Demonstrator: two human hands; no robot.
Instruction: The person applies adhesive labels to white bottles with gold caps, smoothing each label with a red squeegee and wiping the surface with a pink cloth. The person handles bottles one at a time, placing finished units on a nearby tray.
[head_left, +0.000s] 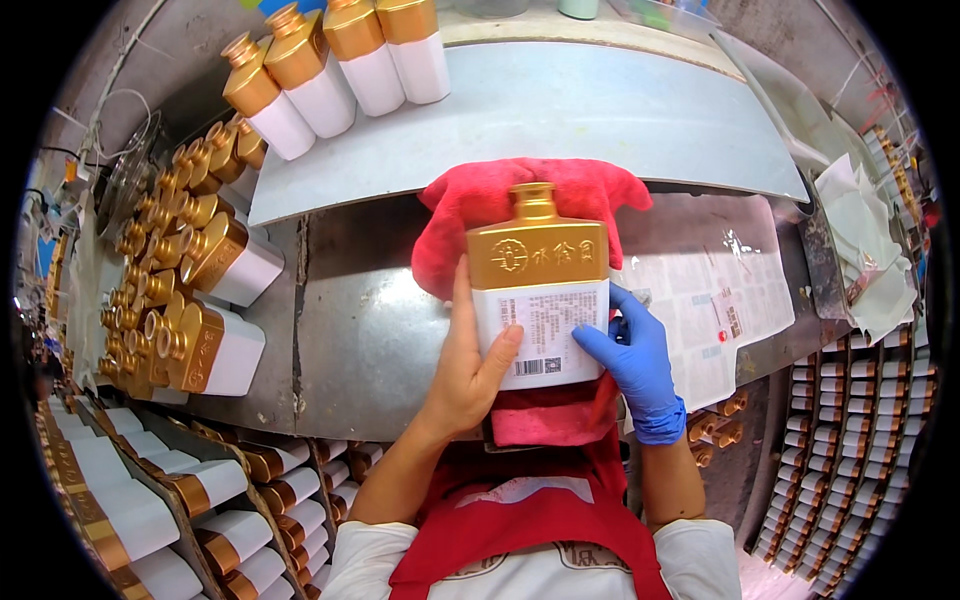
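Observation:
Between my two hands is a flat-sided bottle [540,305], white below with a gold shoulder and neck, a printed label with a barcode facing me. Bare, my left hand [470,355] grips its left side, thumb on the label's lower part. My right hand [630,360], in a blue glove, holds the right side with its thumb on the front. The bottle is tilted up toward me above a red cloth [445,235], which shows behind and below it. My fingers behind the bottle are mostly hidden.
Several matching bottles [335,85] stand on a pale raised board [580,110] at the back left, with more [190,345] crowded on the left of the metal table [355,350]. A printed sheet [720,280] lies right. Bottle-filled racks [850,440] flank me on both sides.

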